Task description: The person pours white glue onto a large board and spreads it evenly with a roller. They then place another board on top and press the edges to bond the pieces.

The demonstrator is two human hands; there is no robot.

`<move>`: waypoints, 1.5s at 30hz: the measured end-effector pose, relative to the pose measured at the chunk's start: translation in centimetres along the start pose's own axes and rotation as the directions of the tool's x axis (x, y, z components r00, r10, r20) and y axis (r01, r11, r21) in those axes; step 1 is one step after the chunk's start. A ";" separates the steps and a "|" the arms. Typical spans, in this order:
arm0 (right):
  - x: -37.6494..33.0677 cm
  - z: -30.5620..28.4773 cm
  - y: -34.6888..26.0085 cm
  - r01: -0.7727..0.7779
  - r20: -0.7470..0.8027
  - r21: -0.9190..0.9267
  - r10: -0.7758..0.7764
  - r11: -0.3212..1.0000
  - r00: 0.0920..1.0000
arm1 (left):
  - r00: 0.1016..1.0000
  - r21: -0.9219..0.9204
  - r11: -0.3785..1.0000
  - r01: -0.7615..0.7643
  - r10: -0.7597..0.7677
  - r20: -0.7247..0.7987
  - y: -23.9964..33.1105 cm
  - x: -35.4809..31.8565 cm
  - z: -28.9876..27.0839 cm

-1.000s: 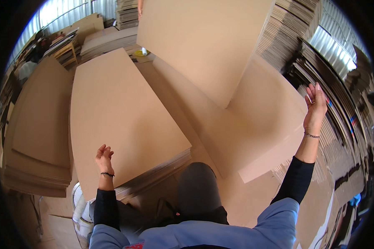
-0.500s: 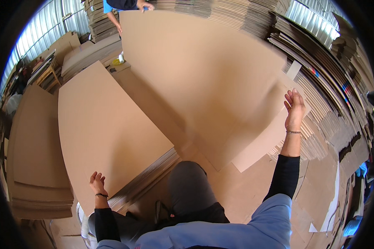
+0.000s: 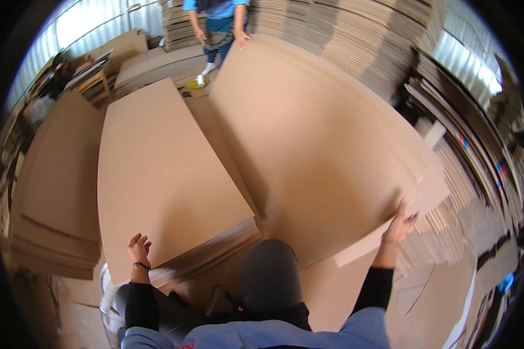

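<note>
Right hand (image 3: 397, 225) has dropped from mid-air to the near right edge of the big cardboard sheet (image 3: 308, 145), which was up off the pile a second ago and now lies over the layer beneath, that layer's paler edge poking out along the near right side. Can't tell if those fingers are gripping or just touching. Left hand (image 3: 138, 249) is well apart from it, half curled with nothing in it, over the near left corner of the left stack (image 3: 163, 168); can't tell if it touches. Co-worker's hand (image 3: 241, 38) is at the sheet's far left corner. Moving room is a skinny strip of floor (image 3: 230, 154) between stack and sheet, pinching in toward the knee (image 3: 269, 270). Sheet's smooth, matte tan, rectangular but bowed by the lens; the stack's near edge shows thin, slightly ragged layers.
</note>
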State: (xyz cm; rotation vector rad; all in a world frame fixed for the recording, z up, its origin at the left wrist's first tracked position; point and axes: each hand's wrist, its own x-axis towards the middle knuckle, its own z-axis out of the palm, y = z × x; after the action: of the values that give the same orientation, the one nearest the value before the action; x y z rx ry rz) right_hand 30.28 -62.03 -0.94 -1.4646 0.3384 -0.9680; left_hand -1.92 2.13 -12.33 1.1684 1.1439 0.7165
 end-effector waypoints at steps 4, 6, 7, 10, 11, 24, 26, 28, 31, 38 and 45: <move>-5.0 1.1 6.1 -0.165 0.115 -0.038 0.169 0.986 0.979 | 1.000 -0.022 1.000 0.006 -0.006 0.022 -0.3 -0.8 0.6; -5.6 1.7 7.6 -0.116 0.018 -0.113 0.118 0.987 0.993 | 0.999 -0.010 1.000 0.019 -0.019 0.027 -0.3 -0.9 0.4; -5.3 2.0 8.0 -0.123 -0.040 -0.118 0.119 0.985 0.992 | 1.000 0.017 1.000 0.017 -0.017 0.018 -0.3 -0.9 0.3; -3.0 2.9 7.9 -0.098 -0.099 -0.231 0.077 0.968 0.992 | 0.999 0.006 1.000 0.015 -0.015 0.033 -0.3 -0.7 -0.2; -2.1 3.3 7.6 -0.086 -0.098 -0.287 0.060 0.954 0.993 | 0.999 0.029 1.000 0.001 -0.003 0.038 -0.3 -0.6 -0.4; -1.2 3.4 9.9 -0.045 -0.117 -0.575 -0.028 0.817 0.993 | 0.991 -0.106 0.994 0.000 0.014 0.132 1.6 -3.0 -0.8; -0.6 3.1 9.6 -0.123 -0.110 -0.625 0.070 0.771 0.992 | 0.984 -0.160 0.985 -0.058 0.084 0.157 2.8 -4.1 -0.5; -0.3 2.5 8.5 -0.117 -0.090 -0.531 0.081 0.839 0.993 | 0.972 -0.236 0.964 -0.120 0.162 0.171 4.3 -5.4 -0.3; -0.8 3.5 6.0 -0.131 -0.133 -0.514 0.072 0.848 0.988 | 0.947 -0.407 0.898 -0.170 0.263 0.186 6.3 -7.1 0.5; -5.6 2.6 -1.3 -0.252 -0.123 -0.571 0.222 0.781 0.967 | 0.899 -0.568 0.818 -0.098 0.317 0.301 8.8 -8.2 2.0; -5.9 4.6 -7.2 -0.263 0.108 -0.293 0.305 0.919 0.946 | 0.886 -0.735 0.673 0.082 0.288 0.362 9.3 -7.7 3.9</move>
State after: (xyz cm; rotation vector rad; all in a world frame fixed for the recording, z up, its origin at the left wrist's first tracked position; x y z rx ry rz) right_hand 27.62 -53.49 4.27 -1.6746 0.5755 -0.5852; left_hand 0.51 -3.47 -1.18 0.6336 0.2981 0.8302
